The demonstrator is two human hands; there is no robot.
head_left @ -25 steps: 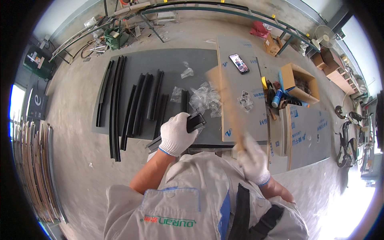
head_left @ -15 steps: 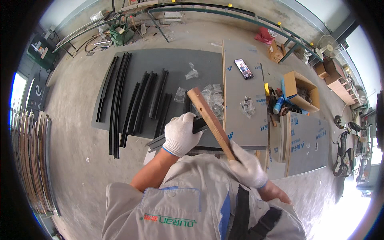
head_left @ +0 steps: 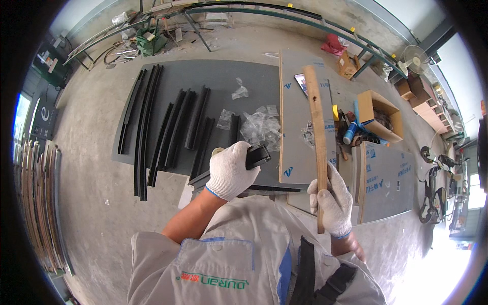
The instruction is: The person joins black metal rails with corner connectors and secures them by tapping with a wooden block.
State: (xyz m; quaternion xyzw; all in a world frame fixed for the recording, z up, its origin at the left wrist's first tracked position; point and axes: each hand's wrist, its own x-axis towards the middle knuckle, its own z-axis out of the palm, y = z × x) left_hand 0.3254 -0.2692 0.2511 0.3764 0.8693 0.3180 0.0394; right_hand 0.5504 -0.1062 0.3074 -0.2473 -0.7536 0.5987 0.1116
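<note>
My left hand, in a white knit glove, is closed around a dark metal profile whose cut end points to the right. My right hand, gloved the same way, grips a long wooden stick near its lower end. The stick stands nearly upright in the picture, apart from the profile, with a dark hole in its upper part. Behind it a phone is partly hidden. Several more black profiles lie in rows on the grey sheet ahead of my left hand.
Clear plastic bags lie beside a raised grey panel. An open cardboard box and a blue can are at the right, near leaning panels. Long strips are stacked at the far left.
My right hand has moved right with the wooden stick, swinging it upright and away from the profile. The profile's end now shows. My left hand keeps its grip in nearly the same place.
</note>
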